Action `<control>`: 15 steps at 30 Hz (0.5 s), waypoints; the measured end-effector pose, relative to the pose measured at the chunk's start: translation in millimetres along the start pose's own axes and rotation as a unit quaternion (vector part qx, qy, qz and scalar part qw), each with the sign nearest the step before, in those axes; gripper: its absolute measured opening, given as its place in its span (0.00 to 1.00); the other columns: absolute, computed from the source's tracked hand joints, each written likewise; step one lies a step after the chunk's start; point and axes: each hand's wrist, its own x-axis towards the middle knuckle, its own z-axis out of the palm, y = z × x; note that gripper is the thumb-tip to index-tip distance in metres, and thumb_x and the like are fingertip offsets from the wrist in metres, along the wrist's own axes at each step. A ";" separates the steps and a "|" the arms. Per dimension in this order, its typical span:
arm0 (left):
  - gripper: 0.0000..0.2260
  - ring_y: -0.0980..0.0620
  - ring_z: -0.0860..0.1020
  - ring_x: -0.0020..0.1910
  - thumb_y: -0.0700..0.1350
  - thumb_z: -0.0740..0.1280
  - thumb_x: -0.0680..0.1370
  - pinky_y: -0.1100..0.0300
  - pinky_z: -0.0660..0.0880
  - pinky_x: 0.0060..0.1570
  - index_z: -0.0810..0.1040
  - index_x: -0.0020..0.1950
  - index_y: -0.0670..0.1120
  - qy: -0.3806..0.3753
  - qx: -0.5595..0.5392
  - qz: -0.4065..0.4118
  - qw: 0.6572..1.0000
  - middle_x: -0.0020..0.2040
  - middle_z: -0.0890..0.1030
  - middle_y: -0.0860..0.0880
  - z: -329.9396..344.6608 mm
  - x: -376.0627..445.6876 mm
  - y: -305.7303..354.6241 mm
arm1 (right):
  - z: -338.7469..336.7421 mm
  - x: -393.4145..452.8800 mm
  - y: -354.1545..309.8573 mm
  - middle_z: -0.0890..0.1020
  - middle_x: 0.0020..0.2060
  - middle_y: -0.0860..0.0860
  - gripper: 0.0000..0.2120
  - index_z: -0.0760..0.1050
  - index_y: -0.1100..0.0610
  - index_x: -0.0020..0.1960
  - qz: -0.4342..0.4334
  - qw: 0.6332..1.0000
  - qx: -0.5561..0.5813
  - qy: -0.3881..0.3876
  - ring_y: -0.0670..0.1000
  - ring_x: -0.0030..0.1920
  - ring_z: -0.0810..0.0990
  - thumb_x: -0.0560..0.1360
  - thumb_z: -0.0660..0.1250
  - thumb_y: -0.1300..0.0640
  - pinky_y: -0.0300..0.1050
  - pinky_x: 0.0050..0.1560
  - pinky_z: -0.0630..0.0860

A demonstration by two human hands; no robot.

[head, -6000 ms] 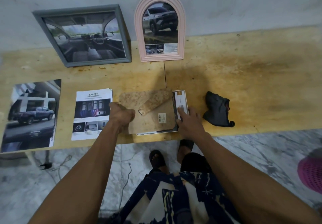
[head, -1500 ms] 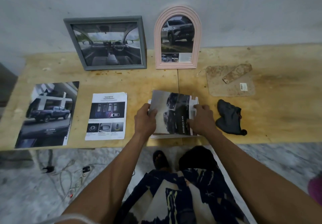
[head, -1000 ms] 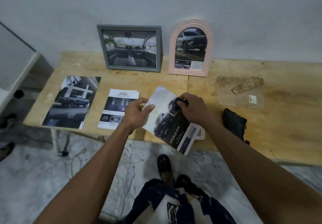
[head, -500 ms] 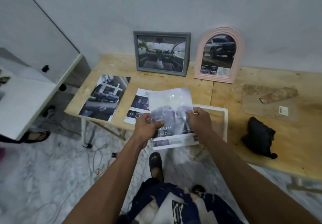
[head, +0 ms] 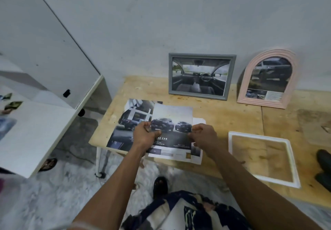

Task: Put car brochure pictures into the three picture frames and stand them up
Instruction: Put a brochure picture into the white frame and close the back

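Left hand [head: 143, 136] fingers [head: 152, 133] curled, pinching the left edge of the double cab brochure page [head: 172, 122]; right hand [head: 203, 135] fingers [head: 192, 136] pinch its right edge, page held up facing the camera over the near-left part of the worktop [head: 223, 115]. Since half a second ago the page has moved left, away from the white frame [head: 290, 158], which now lies flat, open and glassless-looking, well to the right. Under the page: a bigger brochure sheet [head: 130, 118] and another sheet [head: 196, 154]. Grey frame [head: 200, 76] and pink arched frame [head: 268, 81] stand filled against the wall. Judged: two of three done; page likely needs trimming or fitting next. Dark cloth [head: 324, 163] at right edge.
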 end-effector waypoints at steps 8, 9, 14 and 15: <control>0.16 0.46 0.82 0.44 0.39 0.80 0.69 0.52 0.81 0.45 0.78 0.52 0.47 -0.005 0.138 0.019 0.990 0.45 0.83 0.46 -118.4 96.2 -38.4 | 149.4 29.8 -48.2 0.81 0.43 0.53 0.07 0.76 0.53 0.44 0.036 0.999 -0.018 0.002 0.55 0.46 0.81 0.73 0.73 0.61 0.54 0.50 0.82; 0.16 0.45 0.83 0.45 0.39 0.79 0.69 0.49 0.82 0.48 0.78 0.52 0.48 -0.011 0.150 0.018 0.988 0.46 0.84 0.45 -128.0 104.4 -43.1 | 163.1 30.7 -50.2 0.81 0.42 0.52 0.07 0.76 0.53 0.44 0.043 0.999 -0.017 0.007 0.55 0.46 0.81 0.73 0.73 0.61 0.52 0.49 0.82; 0.21 0.42 0.81 0.51 0.42 0.77 0.69 0.52 0.78 0.51 0.78 0.61 0.43 -0.051 0.222 0.062 0.972 0.52 0.83 0.43 -150.4 143.3 -58.8 | 204.1 39.5 -58.8 0.83 0.43 0.53 0.07 0.78 0.53 0.43 0.064 0.996 -0.045 0.043 0.55 0.47 0.82 0.72 0.71 0.64 0.50 0.49 0.81; 0.21 0.42 0.81 0.51 0.41 0.77 0.69 0.53 0.77 0.50 0.79 0.61 0.43 -0.058 0.226 0.063 0.970 0.51 0.83 0.43 -151.1 150.7 -60.9 | 207.0 43.3 -61.7 0.83 0.44 0.54 0.06 0.79 0.53 0.43 0.061 0.995 -0.062 0.052 0.54 0.47 0.82 0.72 0.70 0.64 0.50 0.50 0.81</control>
